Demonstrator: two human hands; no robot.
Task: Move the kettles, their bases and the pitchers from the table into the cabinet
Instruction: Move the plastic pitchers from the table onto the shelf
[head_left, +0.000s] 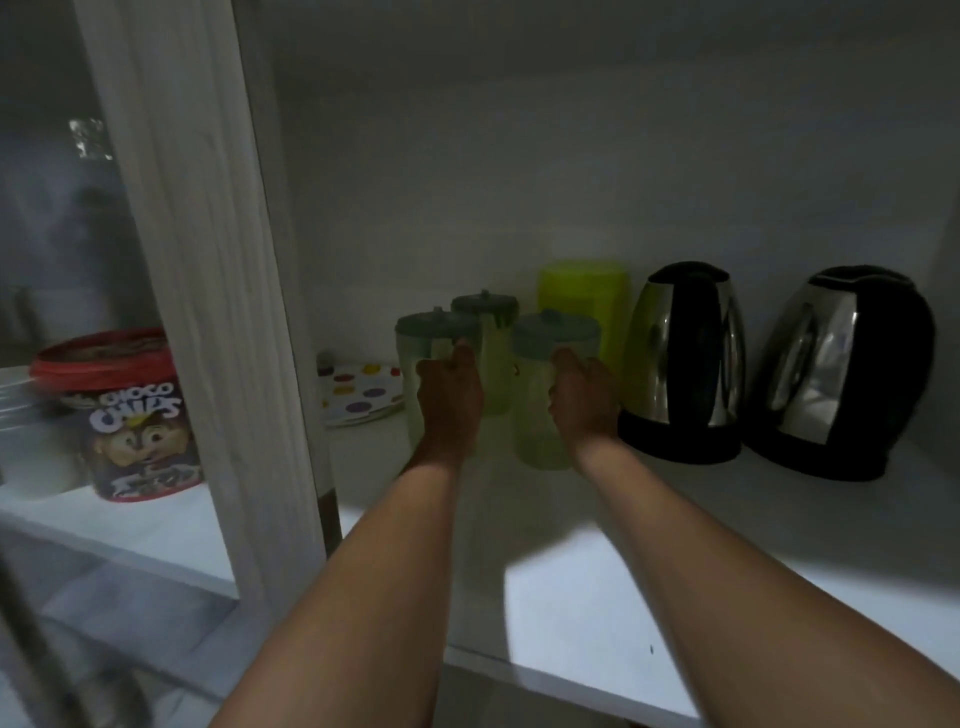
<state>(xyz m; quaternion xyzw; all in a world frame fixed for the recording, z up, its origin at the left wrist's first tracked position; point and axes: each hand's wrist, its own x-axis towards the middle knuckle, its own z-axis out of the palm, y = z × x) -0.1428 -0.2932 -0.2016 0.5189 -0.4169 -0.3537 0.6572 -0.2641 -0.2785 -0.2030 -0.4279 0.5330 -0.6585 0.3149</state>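
Both my arms reach into the white cabinet shelf (675, 571). My left hand (450, 396) grips a clear green pitcher (415, 353) with a teal lid. My right hand (583, 396) grips a second such pitcher (535, 415) just to its right. Both pitchers stand upright on the shelf. Behind them stands a third teal-lidded pitcher (491, 332), and a taller lime-green pitcher (584, 296) stands at the back. To the right, two steel-and-black kettles (685, 358) (841, 374) sit on their black bases (680, 441) (815, 457).
A stack of polka-dot plates (358, 395) lies left of the pitchers. The white cabinet door frame (208, 312) stands at left. Behind its glass sits a red-lidded Choco Chips tub (130, 415). The shelf's front part lies bare and lit.
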